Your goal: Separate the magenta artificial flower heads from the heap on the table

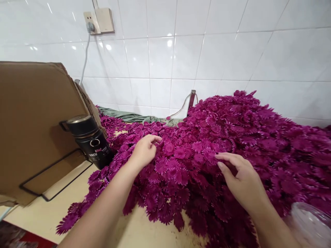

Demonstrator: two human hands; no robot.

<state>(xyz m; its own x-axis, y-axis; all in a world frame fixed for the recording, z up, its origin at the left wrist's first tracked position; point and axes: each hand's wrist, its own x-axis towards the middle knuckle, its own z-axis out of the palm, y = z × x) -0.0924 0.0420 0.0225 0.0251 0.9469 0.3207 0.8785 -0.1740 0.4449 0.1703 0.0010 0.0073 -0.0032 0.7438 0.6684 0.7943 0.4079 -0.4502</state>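
Observation:
A large heap of magenta artificial flowers [232, 127] spreads over the pale tabletop [144, 229], rising highest toward the right. My left hand [145, 148] is over the left-middle part of the heap, its index finger stretched out and its thumb apart from it, with nothing visible between them. On the right, my right hand [239, 175] has its thumb and index finger at a flower [210, 155]. The two fingertips are slightly apart, and the flower lies just beyond them among the others.
At the left stand a cardboard box [33, 120], a black vacuum flask [90, 141] and a black wire frame [64, 158]. A clear plastic container [311, 224] is at the lower right. Behind the flowers are green cloth [129, 115], an upright metal bracket [191, 100] and a tiled wall.

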